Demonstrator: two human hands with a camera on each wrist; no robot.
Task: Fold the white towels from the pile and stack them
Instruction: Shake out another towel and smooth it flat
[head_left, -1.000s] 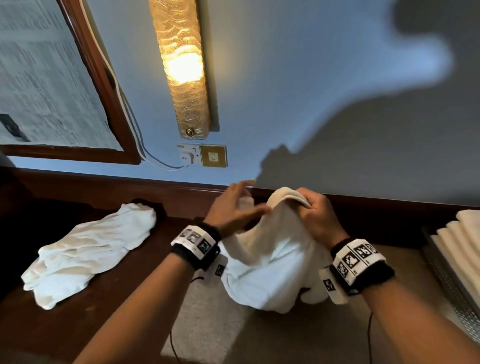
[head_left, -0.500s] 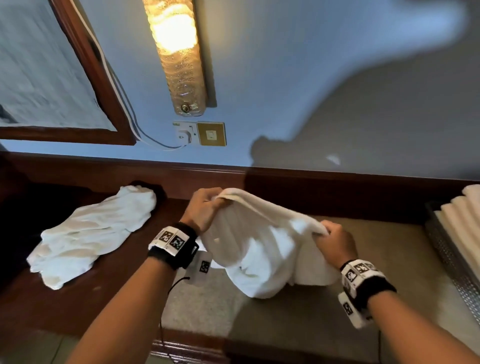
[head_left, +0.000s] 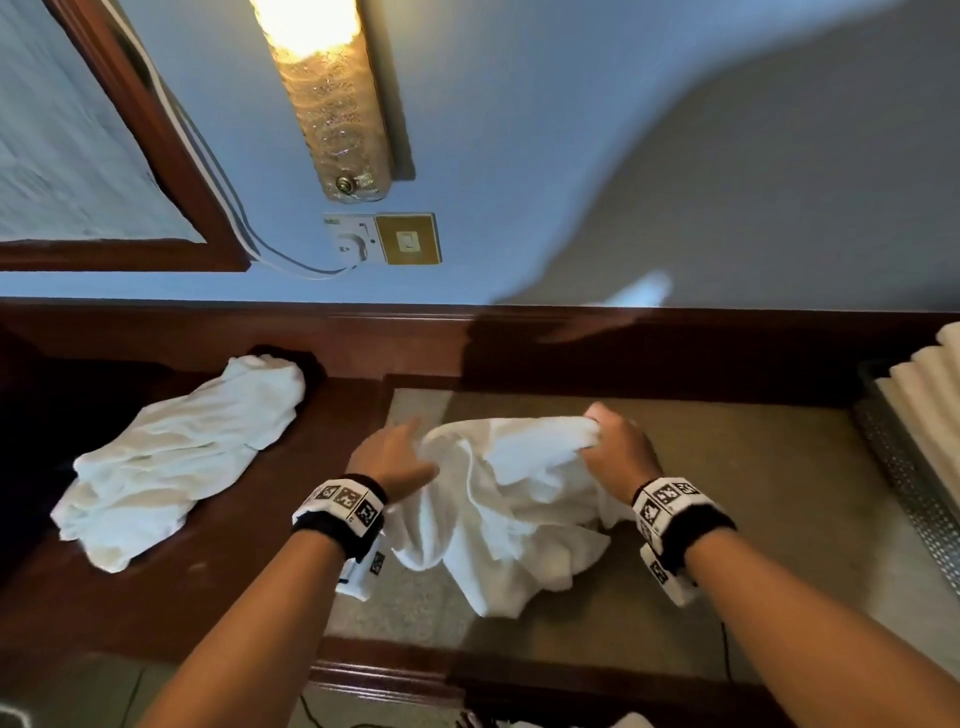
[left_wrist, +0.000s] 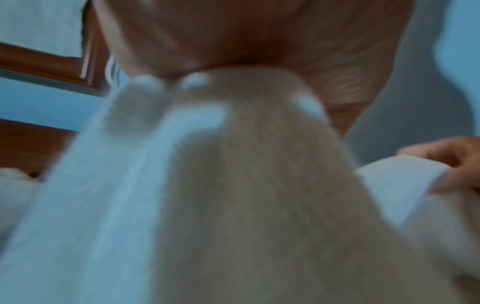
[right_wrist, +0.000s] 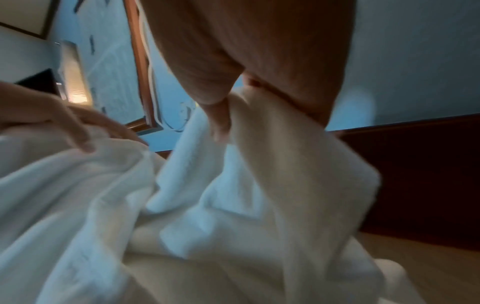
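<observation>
A crumpled white towel (head_left: 514, 514) hangs between my two hands above the beige desk mat (head_left: 753, 519). My left hand (head_left: 402, 457) grips its left edge, and in the left wrist view the cloth (left_wrist: 233, 185) is bunched under the palm. My right hand (head_left: 613, 447) pinches the towel's upper right edge; in the right wrist view the thumb and fingers (right_wrist: 221, 123) clamp the cloth (right_wrist: 233, 205). A pile of unfolded white towels (head_left: 176, 457) lies to the left on the dark wooden top. Folded white towels (head_left: 930, 410) stand at the far right.
A metal mesh tray (head_left: 904, 478) holds the folded towels at the right edge. A dark wooden backboard (head_left: 675, 348) runs behind the desk. On the wall above are a lit lamp (head_left: 332, 93), a switch plate (head_left: 408, 239) and a framed picture (head_left: 78, 156).
My view has tilted down. Both hands have lowered the towel toward the mat, and they have come closer together than half a second ago.
</observation>
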